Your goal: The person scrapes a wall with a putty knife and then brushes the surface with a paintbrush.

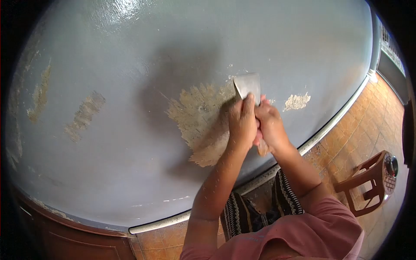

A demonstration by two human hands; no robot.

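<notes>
A metal scraper (248,85) with a wide blade is pressed against a grey-blue painted wall (130,65). My left hand (242,123) and my right hand (271,123) are both wrapped around its handle, just below the blade. Part of the wooden handle end shows below my right hand. Left of the blade, a large patch of bare tan plaster (199,121) shows where the paint is gone.
Smaller bare patches mark the wall: one right of the blade (297,102), others at the left (84,115). A white pipe (329,123) runs along the wall's base. An orange plastic stool (368,182) stands on the tiled floor (368,125). A dark wooden door (65,238) is lower left.
</notes>
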